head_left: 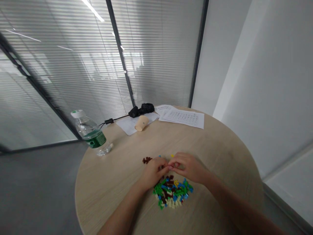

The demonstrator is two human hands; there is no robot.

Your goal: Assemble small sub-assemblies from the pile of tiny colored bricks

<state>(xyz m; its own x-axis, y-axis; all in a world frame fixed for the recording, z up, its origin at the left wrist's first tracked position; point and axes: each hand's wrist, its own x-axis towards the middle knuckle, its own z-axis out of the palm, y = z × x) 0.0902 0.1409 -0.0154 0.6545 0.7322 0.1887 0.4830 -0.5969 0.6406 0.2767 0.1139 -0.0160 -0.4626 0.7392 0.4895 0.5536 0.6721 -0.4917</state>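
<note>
My left hand [155, 170] and my right hand [186, 166] meet over the middle of the table, fingertips pinched together. Whatever sits between the fingers is too small and hidden to name. Just below the hands lies a heap of small toy building bricks [173, 192] in green, blue, brown, yellow and cream. Beside my left hand is a small cluster of dark brown bricks [147, 160]. A yellow brick [172, 155] and a blue brick [159, 156] peek out beyond my fingers.
On the round wooden table [117, 182] a clear water bottle [91, 135] stands at the left edge. Towards the back are a paper cup [141, 123] on its side, a folded black umbrella [141, 110] and printed sheets [182, 117]. A glass partition with blinds and a white wall stand behind.
</note>
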